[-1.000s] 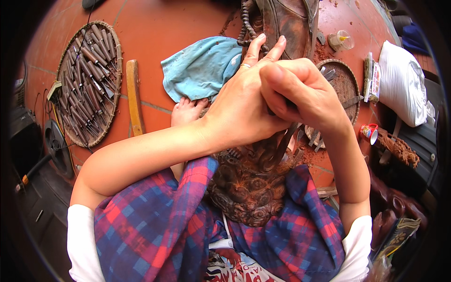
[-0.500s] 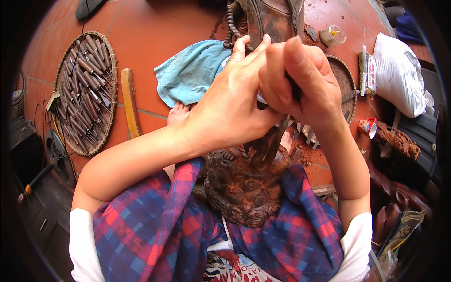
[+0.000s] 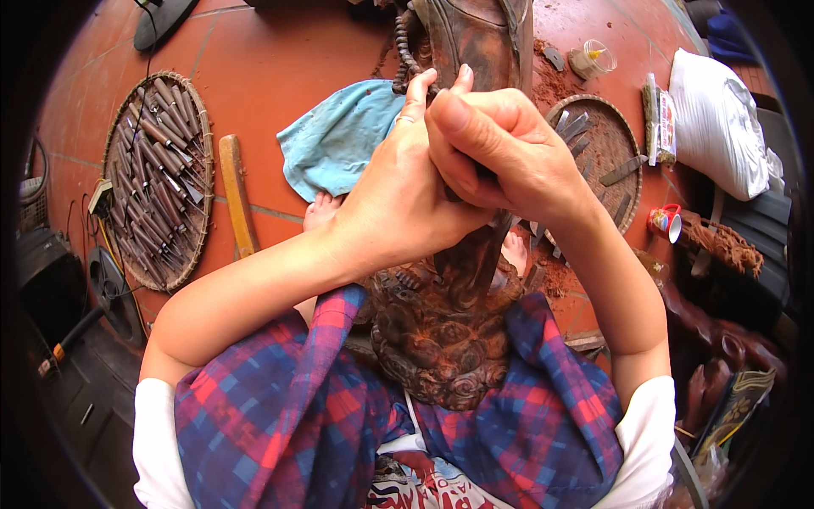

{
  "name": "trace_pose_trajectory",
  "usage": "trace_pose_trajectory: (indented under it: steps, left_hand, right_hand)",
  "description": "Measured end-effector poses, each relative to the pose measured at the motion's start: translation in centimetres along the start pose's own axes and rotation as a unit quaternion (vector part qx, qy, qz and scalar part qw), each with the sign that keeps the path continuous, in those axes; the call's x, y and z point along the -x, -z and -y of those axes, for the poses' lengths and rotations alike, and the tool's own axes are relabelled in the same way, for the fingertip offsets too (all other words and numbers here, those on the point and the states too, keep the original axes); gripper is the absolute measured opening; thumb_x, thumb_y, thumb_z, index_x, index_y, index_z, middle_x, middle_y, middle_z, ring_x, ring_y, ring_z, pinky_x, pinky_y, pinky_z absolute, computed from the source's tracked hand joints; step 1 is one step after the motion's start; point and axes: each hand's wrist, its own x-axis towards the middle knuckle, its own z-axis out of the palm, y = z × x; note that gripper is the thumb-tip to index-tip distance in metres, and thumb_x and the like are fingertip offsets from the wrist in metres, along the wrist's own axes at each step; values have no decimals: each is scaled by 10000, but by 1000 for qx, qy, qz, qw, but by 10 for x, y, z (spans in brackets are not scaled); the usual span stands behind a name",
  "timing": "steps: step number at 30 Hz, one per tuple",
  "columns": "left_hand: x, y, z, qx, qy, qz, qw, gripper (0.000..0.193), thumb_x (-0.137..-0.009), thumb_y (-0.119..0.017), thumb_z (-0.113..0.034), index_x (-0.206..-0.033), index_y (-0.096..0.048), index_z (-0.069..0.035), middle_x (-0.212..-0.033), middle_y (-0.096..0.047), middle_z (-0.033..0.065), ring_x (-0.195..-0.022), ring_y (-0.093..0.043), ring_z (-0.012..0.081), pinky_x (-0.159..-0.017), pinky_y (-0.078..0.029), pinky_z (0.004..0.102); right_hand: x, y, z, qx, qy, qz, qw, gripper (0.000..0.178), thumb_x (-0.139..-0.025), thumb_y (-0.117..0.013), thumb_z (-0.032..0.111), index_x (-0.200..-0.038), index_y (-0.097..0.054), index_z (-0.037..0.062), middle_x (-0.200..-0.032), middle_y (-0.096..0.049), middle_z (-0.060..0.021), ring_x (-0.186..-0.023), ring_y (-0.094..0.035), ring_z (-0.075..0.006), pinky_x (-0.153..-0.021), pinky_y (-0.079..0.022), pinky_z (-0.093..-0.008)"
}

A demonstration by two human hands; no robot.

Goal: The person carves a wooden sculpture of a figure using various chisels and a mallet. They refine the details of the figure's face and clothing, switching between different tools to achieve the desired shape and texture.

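A dark brown wood carving (image 3: 441, 348) with curled, rounded relief stands between my knees and stretches away from me. My left hand (image 3: 394, 195) reaches over it, two ringed-side fingers stretched out with their tips against its upper part. The left thumb and the remaining fingers are hidden. Above and against it, my right hand (image 3: 504, 157) is closed in a fist, its thumb on top. Something dark shows in the gap of the fist, but I cannot make out what it is. A string of carved beads (image 3: 404, 47) runs along the carving's far left side.
A round woven tray (image 3: 203, 229) of wooden-handled chisels lies left, beside a wooden mallet-like bar (image 3: 236, 195). A blue cloth (image 3: 331, 136) lies ahead. On the right are another tray (image 3: 623, 114) with blades, a jar (image 3: 592, 59), a white sack (image 3: 716, 119) and a red cup (image 3: 666, 222).
Both hands have shifted slightly left and toward me, the right fist most. More of the right-hand blade tray shows. The view has also tilted a little.
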Motion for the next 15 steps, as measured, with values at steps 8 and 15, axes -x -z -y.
trace_pose_trajectory:
  steps: [8,15]
  left_hand:
    - [-1,3,-4,30,43,15,999,394,-685,-752,-134,-1023,-600,2,-1127,-602,249,-1294,-431,478,-1142,-212,590]
    - [1,3,0,3,0,-9,1000,347,-673,-765,-153,-951,-607,-19,-1158,-593,229,-1284,-447,461,-1138,-252,548]
  right_hand:
    - [2,4,-2,18,10,6,1000,585,-1028,-485,418,-545,-467,89,-479,-399,55,-453,-326,-28,-432,-242,-232]
    - [2,0,4,3,-8,-8,1000,557,-1042,-465,384,-575,-490,81,-465,-379,60,-429,-313,-19,-399,-208,-231]
